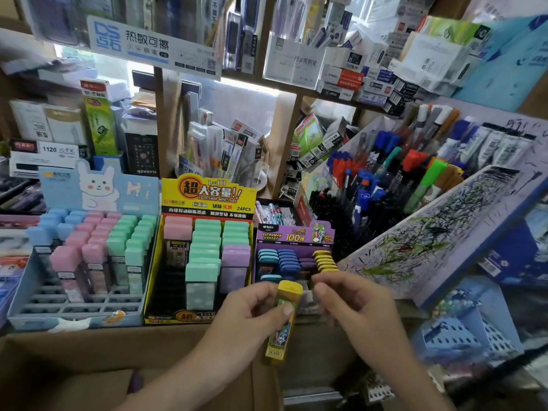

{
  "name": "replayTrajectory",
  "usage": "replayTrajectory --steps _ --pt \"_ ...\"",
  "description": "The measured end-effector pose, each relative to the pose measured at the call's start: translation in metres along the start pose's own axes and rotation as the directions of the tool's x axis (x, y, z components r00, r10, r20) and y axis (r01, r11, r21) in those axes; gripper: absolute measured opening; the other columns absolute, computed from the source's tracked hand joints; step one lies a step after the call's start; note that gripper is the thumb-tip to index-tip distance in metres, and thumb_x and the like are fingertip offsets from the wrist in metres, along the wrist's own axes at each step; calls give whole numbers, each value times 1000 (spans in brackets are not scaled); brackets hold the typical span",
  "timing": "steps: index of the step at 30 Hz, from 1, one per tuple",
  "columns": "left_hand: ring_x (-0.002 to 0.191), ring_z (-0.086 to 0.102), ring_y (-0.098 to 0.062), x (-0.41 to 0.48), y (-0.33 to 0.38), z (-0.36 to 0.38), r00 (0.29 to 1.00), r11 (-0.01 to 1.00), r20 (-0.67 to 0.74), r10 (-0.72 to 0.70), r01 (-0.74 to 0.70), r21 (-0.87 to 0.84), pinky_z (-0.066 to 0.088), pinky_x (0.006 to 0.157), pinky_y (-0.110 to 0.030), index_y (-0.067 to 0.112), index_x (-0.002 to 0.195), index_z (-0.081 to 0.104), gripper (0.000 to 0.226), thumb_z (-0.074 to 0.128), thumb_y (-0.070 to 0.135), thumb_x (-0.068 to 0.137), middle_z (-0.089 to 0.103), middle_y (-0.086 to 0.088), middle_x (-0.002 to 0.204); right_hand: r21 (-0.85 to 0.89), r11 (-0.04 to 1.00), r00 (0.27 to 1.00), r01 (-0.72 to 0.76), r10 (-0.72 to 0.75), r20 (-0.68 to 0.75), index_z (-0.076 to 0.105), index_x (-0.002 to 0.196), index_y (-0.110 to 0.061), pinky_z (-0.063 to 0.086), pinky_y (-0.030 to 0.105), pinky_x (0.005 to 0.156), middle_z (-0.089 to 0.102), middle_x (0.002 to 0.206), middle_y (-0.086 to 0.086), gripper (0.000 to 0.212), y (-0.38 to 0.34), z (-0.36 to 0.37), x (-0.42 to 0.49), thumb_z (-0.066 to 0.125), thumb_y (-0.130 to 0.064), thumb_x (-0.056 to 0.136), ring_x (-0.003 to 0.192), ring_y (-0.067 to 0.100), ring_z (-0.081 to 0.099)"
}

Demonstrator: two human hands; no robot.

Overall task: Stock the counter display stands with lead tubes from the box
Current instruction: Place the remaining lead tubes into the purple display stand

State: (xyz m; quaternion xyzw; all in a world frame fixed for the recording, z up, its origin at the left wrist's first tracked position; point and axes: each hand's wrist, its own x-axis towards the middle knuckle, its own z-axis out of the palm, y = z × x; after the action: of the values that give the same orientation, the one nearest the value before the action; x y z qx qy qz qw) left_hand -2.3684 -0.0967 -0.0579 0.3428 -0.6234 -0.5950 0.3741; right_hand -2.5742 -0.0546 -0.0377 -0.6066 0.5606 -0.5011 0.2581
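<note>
Only one view here, from a camera worn on the person's head, facing forward and down at the shop shelves (284, 84). The wide lens bows the top and side edges. It stands close: the left hand (249, 315), pinching a lead tube (281, 333), and the right hand (355, 304) rise large from the bottom edge at lower centre. The blue stand (74, 320), yellow stand (207, 194) and purple stand (293, 232) run across mid-frame just beyond them, and the cardboard box (89, 366) fills the lower left corner
</note>
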Motion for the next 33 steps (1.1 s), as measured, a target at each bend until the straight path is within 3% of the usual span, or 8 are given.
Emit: replayTrajectory --steps 4,7,12,16,19,25,30,33 --pt "82 65 -14 -3 -1 9 999 1000 40 19 -18 -12 55 81 -26 26 104 80 18 69 13 96 74 -10 90 52 998 996 -26 21 90 79 105 -30 54 26 55 77 87 4 18 -5 5 -6 80 -30 87 68 14 70" --pt "71 59 1 -6 -3 13 999 1000 42 20 -19 -18 50 70 -15 16 99 81 14 71 8 94 71 6 75 54 998 994 -44 38 104 80 99 -29 52 24 54 76 80 4 16 -6 5 -7 82 -30 83 62 11 67" --pt "79 64 -1 -18 -11 -2 997 993 -77 -25 33 110 51 74 -13 28 92 79 21 75 8 91 74 10 86 68 998 1000 -10 10 -5 79 92 -23 54 25 52 73 74 11 11 -11 -16 -2 79 -22 81 59 17 66" --pt "91 68 -7 -33 -28 -31 988 964 -139 -68 101 246 53 87 -24 43 92 75 31 75 12 91 74 9 94 1 999 988 53 -52 -148 79 90 -21 58 24 57 74 77 11 19 -9 -40 9 76 -3 85 60 22 66" --pt "94 70 -7 -47 -40 -55 980 938 -174 -101 152 311 52 91 -30 47 93 73 36 76 11 89 74 10 98 -39 995 975 96 -102 -198 79 90 -19 59 23 60 74 75 10 20 -6 -50 16 75 0 87 62 21 68" --pt "84 71 -4 -79 -62 -96 953 895 -272 -130 231 382 55 90 -36 43 87 75 46 76 -3 83 77 6 87 -107 990 978 96 -113 -174 77 94 -15 61 25 65 74 76 8 18 11 -51 26 75 1 86 65 24 71" --pt "83 70 1 -90 -70 -111 936 863 -300 -185 301 406 52 83 -23 48 85 74 48 77 1 83 77 11 88 -117 991 990 59 -73 -118 77 95 -15 62 27 67 75 79 8 23 23 -42 30 75 5 85 68 25 73" --pt "82 70 -1 -92 -71 -114 927 848 -317 -199 325 418 50 81 -23 48 82 73 49 76 -1 83 77 10 87 -170 984 992 61 -79 -103 73 95 -16 63 28 65 75 82 4 23 27 -39 31 75 5 87 69 22 74"
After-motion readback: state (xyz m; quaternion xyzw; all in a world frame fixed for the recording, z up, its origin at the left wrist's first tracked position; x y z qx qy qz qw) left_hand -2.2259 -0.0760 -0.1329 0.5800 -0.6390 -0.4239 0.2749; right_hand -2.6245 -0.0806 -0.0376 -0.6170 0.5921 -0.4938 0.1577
